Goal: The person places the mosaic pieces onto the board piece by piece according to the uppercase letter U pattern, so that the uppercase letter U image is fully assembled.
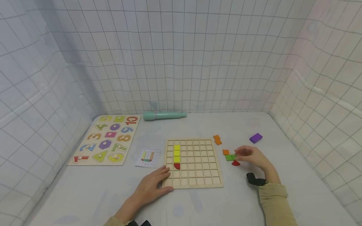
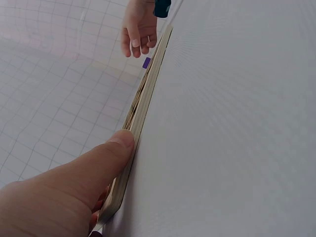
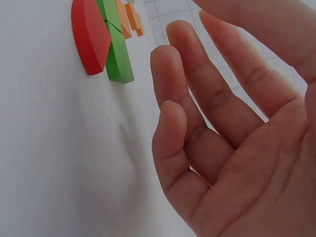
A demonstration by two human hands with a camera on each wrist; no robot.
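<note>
My left hand (image 1: 150, 187) rests at the near left corner of a wooden grid board (image 1: 195, 185). Its thumb (image 2: 111, 153) lies along the board's front edge, with the fingers stretched over the left side. On the grid, several yellow squares (image 1: 176, 153) form a column above a red quarter-round piece (image 1: 177, 166). To the board's right, my right hand (image 1: 253, 157) hovers with loosely bent fingers and holds nothing. Its fingertips overlap the right one of two green squares (image 1: 228, 158) in the head view. A red curved piece (image 3: 91, 39) lies beside the greens, an orange square (image 1: 225, 152) just behind.
Two more orange pieces (image 1: 217, 140) lie by the board's upper right corner. A purple block (image 1: 255, 138) sits farther right. Left of the board are a pattern card (image 1: 155, 154) and a number-and-shape puzzle (image 1: 113, 150). At the back lies a teal tube (image 1: 167, 115) before the grid-patterned curtain.
</note>
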